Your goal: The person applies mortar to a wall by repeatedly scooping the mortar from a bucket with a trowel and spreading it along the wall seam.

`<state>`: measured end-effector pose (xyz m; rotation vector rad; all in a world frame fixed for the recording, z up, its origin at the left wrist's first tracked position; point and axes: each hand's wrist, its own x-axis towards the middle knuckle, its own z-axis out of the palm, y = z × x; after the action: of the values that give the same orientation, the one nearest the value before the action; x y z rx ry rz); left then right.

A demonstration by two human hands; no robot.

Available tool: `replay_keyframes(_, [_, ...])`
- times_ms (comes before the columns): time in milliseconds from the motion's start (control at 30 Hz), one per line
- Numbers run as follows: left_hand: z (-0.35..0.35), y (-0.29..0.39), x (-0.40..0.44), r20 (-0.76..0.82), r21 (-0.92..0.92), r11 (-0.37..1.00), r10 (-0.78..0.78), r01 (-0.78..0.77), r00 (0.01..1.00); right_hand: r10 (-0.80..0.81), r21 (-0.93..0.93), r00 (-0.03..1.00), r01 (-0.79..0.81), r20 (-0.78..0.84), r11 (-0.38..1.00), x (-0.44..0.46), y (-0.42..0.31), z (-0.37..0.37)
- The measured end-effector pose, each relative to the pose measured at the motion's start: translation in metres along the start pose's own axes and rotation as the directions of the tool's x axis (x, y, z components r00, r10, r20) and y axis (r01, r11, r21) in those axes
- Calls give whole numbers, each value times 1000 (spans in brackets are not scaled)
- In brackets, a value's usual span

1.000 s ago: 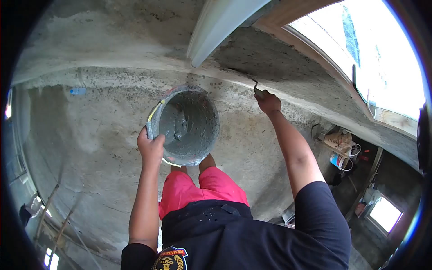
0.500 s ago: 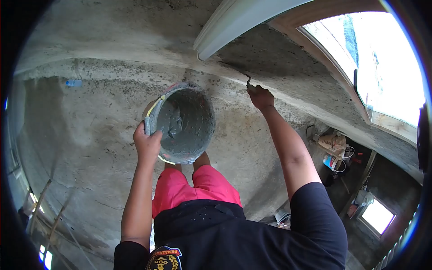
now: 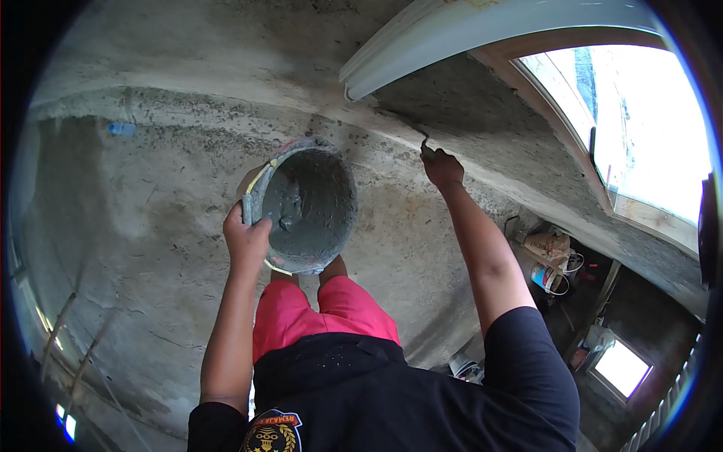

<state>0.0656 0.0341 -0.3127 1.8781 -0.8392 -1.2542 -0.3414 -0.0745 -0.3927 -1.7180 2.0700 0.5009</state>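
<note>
My left hand (image 3: 247,239) is closed on the rim and handle side of a bucket (image 3: 340,218), which is tilted so that its inside faces me. Wet grey mortar (image 3: 286,212) coats the walls and lies in the bottom. Out to the upper right, my right hand (image 3: 443,169) grips a trowel (image 3: 425,139) by its handle. Its bent neck shows against the wall (image 3: 482,105); the blade is seen nearly edge-on and is hard to make out. A darker, damp-looking patch covers the wall around it.
A white curved pipe or trim (image 3: 444,45) crosses the wall beside a bright window (image 3: 648,120). On the floor (image 3: 173,286) lies a blue plastic bottle (image 3: 122,129). A cement bag (image 3: 548,247) and a white bucket (image 3: 548,279) stand at the right. Poles (image 3: 83,369) lean at lower left.
The view has shifted slightly. My right hand stays by the wall with the trowel, its wrist turned a little. The bucket in my left hand looks almost unchanged.
</note>
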Motion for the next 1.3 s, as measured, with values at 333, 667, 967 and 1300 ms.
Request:
replay_keyframes(333, [1,-3,-1,-25,5,1000,-3,3,1000,-74,-142,992,89,104,986,17,-13,9])
replay_keyframes(667, [-1,-9,1,-26,-4,1000,11,-11,1000,247,-49,953,-242,176,969,-1,6,44])
replay_keyframes(967, [3,-3,-3,-45,-35,999,-3,1,999,2,-83,999,1,33,997,24,-8,31])
replay_keyframes(1300, [0,-1,0,-8,5,1000,-24,24,1000,-75,-175,990,95,121,980,14,-24,7])
